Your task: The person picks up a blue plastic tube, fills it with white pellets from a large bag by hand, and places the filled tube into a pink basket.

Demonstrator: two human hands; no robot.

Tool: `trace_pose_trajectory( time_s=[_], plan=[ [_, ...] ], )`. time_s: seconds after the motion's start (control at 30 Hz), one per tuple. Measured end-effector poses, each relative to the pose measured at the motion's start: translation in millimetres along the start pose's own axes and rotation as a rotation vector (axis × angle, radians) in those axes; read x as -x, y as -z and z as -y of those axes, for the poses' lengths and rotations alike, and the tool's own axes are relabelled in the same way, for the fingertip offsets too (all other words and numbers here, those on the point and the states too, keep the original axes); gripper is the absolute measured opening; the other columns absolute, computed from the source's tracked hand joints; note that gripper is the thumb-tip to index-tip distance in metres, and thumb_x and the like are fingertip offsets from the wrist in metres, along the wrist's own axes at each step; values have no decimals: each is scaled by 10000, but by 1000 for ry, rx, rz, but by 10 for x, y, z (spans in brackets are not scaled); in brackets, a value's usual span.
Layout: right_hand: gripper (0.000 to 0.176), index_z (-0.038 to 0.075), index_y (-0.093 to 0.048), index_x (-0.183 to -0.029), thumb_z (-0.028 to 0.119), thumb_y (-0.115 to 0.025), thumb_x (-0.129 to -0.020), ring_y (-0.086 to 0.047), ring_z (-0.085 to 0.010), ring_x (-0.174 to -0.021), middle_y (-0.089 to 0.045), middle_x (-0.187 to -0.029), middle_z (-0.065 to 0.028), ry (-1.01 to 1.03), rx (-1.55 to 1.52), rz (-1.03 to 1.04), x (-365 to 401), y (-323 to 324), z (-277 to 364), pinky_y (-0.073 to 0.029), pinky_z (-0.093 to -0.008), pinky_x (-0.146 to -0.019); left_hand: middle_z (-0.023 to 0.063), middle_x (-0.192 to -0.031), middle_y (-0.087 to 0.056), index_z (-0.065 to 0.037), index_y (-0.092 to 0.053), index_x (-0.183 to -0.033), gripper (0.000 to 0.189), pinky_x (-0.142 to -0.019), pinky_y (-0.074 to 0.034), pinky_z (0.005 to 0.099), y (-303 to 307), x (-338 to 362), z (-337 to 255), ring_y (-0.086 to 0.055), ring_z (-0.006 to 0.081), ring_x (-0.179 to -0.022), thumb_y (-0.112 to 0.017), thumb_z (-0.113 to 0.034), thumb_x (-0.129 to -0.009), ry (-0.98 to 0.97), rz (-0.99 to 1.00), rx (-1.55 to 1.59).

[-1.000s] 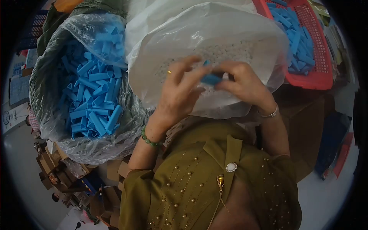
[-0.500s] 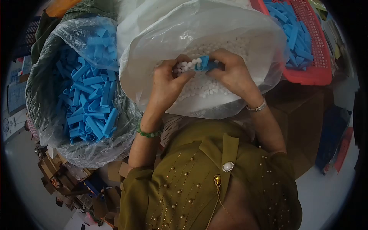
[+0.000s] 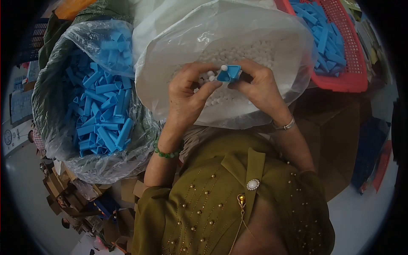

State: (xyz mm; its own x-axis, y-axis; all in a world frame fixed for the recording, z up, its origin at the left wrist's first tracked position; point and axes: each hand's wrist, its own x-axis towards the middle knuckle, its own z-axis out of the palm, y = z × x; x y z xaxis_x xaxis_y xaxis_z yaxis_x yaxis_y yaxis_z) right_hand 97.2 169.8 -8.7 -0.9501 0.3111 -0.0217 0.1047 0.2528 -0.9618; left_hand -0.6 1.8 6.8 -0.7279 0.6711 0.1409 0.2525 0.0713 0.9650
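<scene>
My right hand is closed around blue triangular tubes, and two triangular openings face my left hand. At the fingertips of that left hand, a single white ball sits against the tubes' upper rim. More small white balls are gathered between its curled fingers and thumb. Both hands are over an open clear plastic bag, where many loose white balls lie. Whether any balls are inside the tubes is hard to make out.
On the left stands a plastic-lined sack full of blue triangular tubes. A red basket at upper right holds more blue tubes. Cardboard boxes stand at right, with others on the floor at lower left.
The blue tubes have turned so their openings now face up toward me. My left hand has shifted, bringing one white ball up to the rim; fewer balls show in its fingers.
</scene>
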Motion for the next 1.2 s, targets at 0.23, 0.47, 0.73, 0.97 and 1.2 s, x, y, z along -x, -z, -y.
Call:
trace_pose_trajectory(
  time_s=[0.23,0.47,0.73,0.97,1.2],
  plan=[
    [277,16,-657,-1029,-42,-700,-762,-577,-83,-873,-629,-968,-8,-22,-236,45,61,11,-6,-487,-244,-756,35,-963,-640,-63,-688,-1015,258,-642,-429,227,82,29,2,-562,106,-793,-718,-1,-766,17,-5,85],
    [283,-16,-643,-1030,-53,-678,-752,-614,-136,-830,-633,-938,-69,127,85,-20,64,-36,71,-499,-261,-724,80,-931,-627,-73,-678,-1008,305,-619,-496,313,-20,6,-282,-616,194,-783,-725,28,-725,-149,22,-250],
    [261,-2,-653,-1017,-37,-679,-760,-607,-138,-815,-634,-928,-59,50,-25,-8,98,-29,79,-490,-272,-721,92,-1005,-646,-49,-676,-1057,351,-751,-513,314,58,18,-135,-634,215,-889,-744,0,-716,-109,66,-127],
    [294,-21,-614,-1141,74,-622,-863,-578,-129,-995,-620,-1103,-65,69,-277,110,109,1,102,-469,-276,-848,90,-1026,-666,-44,-674,-1077,333,-929,-448,352,-62,75,28,-586,248,-1075,-734,-29,-750,-145,-4,149],
    [503,-50,-496,-1287,217,-654,-891,-558,-141,-1068,-586,-1164,-88,-74,-727,327,88,-53,72,-453,-285,-930,64,-958,-666,-62,-665,-1059,313,-999,-395,445,-49,84,-114,-592,289,-1064,-727,-75,-752,-294,124,-191]
  ],
)
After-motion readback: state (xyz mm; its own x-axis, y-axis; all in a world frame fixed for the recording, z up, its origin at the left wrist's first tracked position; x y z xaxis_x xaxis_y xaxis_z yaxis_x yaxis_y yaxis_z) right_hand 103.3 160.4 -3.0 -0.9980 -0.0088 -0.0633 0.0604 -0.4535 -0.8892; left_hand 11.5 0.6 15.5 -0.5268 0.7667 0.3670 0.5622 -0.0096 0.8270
